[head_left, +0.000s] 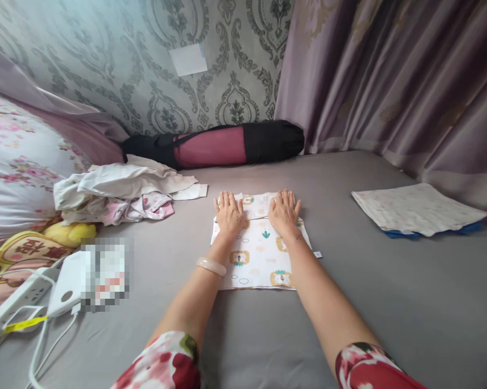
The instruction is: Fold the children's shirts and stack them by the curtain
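Note:
A white cloth garment (259,259) printed with yellow lion faces and green plants lies folded flat on the grey sheet (162,302) in front of me. Its far end is turned over in a band. My left hand (229,213) rests flat on the left side of that band, fingers spread and pointing away. On the right side of the band, my right hand (284,213) also lies flat with its fingers apart. A small white tag (317,254) sticks out at the cloth's right edge. Whatever lies under my palms is hidden.
Loose clothes (122,186) are heaped at the left, near a power strip (17,308), a white device (66,283) with cables and a yellow plush (69,235). A folded stack of cloth (417,208) lies right. A black and pink rolled bag (211,147) lies along the wall.

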Motion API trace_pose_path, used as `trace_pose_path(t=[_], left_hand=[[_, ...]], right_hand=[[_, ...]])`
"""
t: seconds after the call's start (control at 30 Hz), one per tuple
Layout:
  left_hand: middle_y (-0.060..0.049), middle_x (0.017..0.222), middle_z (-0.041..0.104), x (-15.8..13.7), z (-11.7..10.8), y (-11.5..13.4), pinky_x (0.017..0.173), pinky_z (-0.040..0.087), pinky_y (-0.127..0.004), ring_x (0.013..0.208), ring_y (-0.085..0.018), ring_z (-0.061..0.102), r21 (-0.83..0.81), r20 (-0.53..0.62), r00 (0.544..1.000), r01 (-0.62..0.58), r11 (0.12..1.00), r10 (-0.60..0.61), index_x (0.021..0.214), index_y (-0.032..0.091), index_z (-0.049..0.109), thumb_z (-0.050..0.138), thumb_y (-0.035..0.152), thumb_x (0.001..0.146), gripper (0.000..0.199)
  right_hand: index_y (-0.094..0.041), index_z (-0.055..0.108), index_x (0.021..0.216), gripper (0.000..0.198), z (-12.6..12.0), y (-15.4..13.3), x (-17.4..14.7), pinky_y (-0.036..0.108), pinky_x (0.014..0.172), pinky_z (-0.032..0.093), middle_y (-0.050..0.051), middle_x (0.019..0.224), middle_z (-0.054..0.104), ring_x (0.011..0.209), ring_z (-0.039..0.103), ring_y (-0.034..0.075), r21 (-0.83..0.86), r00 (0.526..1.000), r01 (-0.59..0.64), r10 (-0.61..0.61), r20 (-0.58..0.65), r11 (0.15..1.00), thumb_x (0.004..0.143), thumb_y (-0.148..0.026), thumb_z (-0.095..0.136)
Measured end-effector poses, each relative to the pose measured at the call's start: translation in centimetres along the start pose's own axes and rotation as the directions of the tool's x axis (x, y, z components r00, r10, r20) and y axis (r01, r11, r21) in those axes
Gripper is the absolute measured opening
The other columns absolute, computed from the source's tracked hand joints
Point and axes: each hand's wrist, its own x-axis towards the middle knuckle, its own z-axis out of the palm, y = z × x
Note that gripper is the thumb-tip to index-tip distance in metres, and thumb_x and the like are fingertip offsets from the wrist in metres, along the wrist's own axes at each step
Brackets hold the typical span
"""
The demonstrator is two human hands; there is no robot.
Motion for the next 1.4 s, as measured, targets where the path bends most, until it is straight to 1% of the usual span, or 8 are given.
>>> trace_pose_path(t=[0.33, 0.47, 0.57, 0.67, 0.77, 0.9, 1.0, 1.4], left_hand=[[-0.022, 0.151, 0.039, 0.5, -0.2, 0.0, 0.117, 0.02, -0.052, 0.146, -0.032, 0.026, -0.026, 0.227, 0.973, 0.041, 0.999, -0.034, 0.141, 0.006, 0.043, 0.021, 0.044, 0.098, 0.062], [-0.02, 0.154, 0.035, 0.9, -1.2, -0.6, 0.118, 0.02, -0.05, 0.147, -0.029, 0.024, -0.072, 0.343, 0.939, 0.024, 0.997, 0.002, 0.146, 0.009, 0.036, 0.021, 0.047, 0.098, 0.063], [-0.018, 0.158, 0.027, 0.4, -2.4, -1.7, 0.118, 0.021, -0.05, 0.148, -0.028, 0.019, -0.102, 0.388, 0.919, -0.033, 0.994, 0.07, 0.15, 0.011, 0.028, 0.022, 0.048, 0.099, 0.064], [-0.015, 0.159, 0.026, -1.3, -4.0, -3.1, 0.119, 0.018, -0.048, 0.149, -0.025, 0.018, -0.121, 0.406, 0.894, -0.152, 0.981, 0.189, 0.152, 0.013, 0.025, 0.023, 0.048, 0.099, 0.064], [-0.011, 0.16, 0.026, -3.8, -5.9, -4.3, 0.121, 0.013, -0.045, 0.149, -0.022, 0.017, -0.167, 0.439, 0.83, -0.301, 0.939, 0.344, 0.153, 0.018, 0.023, 0.024, 0.049, 0.099, 0.063], [-0.009, 0.161, 0.023, -6.8, -7.7, -4.9, 0.121, 0.011, -0.045, 0.15, -0.021, 0.013, -0.214, 0.49, 0.747, -0.397, 0.893, 0.449, 0.153, 0.02, 0.024, 0.024, 0.052, 0.099, 0.063], [-0.009, 0.162, 0.019, -7.8, -8.0, -5.1, 0.121, 0.009, -0.045, 0.15, -0.021, 0.009, -0.223, 0.512, 0.721, -0.412, 0.883, 0.466, 0.153, 0.02, 0.024, 0.022, 0.053, 0.099, 0.064], [-0.009, 0.162, 0.018, -8.3, -7.2, -5.6, 0.121, 0.008, -0.046, 0.15, -0.021, 0.01, -0.195, 0.497, 0.725, -0.442, 0.876, 0.477, 0.153, 0.02, 0.023, 0.024, 0.051, 0.099, 0.062]], right_hand=[[-0.003, 0.035, 0.148, 0.061, 0.8, 0.4, 0.1, 0.053, 0.116, 0.017, 0.02, 0.157, 0.028, 0.146, 0.02, 0.03, -0.016, 0.996, -0.082, 0.083, 0.045, 0.996, 0.099, -0.035, 0.02], [-0.003, 0.031, 0.15, 0.062, -0.4, 0.7, 0.4, 0.052, 0.117, 0.016, 0.018, 0.159, 0.023, 0.147, 0.017, 0.029, 0.026, 0.984, -0.079, 0.074, 0.162, 0.997, 0.099, -0.038, 0.019], [-0.006, 0.028, 0.152, 0.063, -2.0, 1.5, 0.2, 0.051, 0.118, 0.015, 0.015, 0.16, 0.021, 0.148, 0.016, 0.027, 0.062, 0.968, -0.003, -0.012, 0.251, 0.998, 0.1, -0.041, 0.017], [-0.009, 0.026, 0.153, 0.061, -3.3, 2.6, -1.4, 0.049, 0.12, 0.011, 0.013, 0.161, 0.018, 0.149, 0.013, 0.024, 0.051, 0.948, 0.182, -0.189, 0.255, 0.982, 0.1, -0.039, 0.018], [-0.011, 0.025, 0.153, 0.061, -4.2, 3.8, -4.2, 0.045, 0.121, 0.008, 0.011, 0.161, 0.019, 0.149, 0.012, 0.022, 0.063, 0.876, 0.393, -0.394, 0.278, 0.917, 0.1, -0.039, 0.021], [-0.016, 0.028, 0.153, 0.06, -5.1, 4.8, -7.5, 0.045, 0.121, 0.009, 0.01, 0.162, 0.018, 0.149, 0.01, 0.022, 0.107, 0.776, 0.529, -0.531, 0.34, 0.842, 0.1, -0.044, 0.023], [-0.016, 0.029, 0.153, 0.06, -5.2, 5.1, -8.8, 0.046, 0.121, 0.007, 0.01, 0.162, 0.017, 0.15, 0.01, 0.023, 0.097, 0.738, 0.573, -0.564, 0.369, 0.813, 0.1, -0.045, 0.025], [-0.015, 0.028, 0.153, 0.06, -5.7, 4.9, -9.1, 0.048, 0.12, 0.006, 0.012, 0.162, 0.015, 0.15, 0.008, 0.025, 0.079, 0.73, 0.561, -0.538, 0.421, 0.824, 0.1, -0.043, 0.028]])
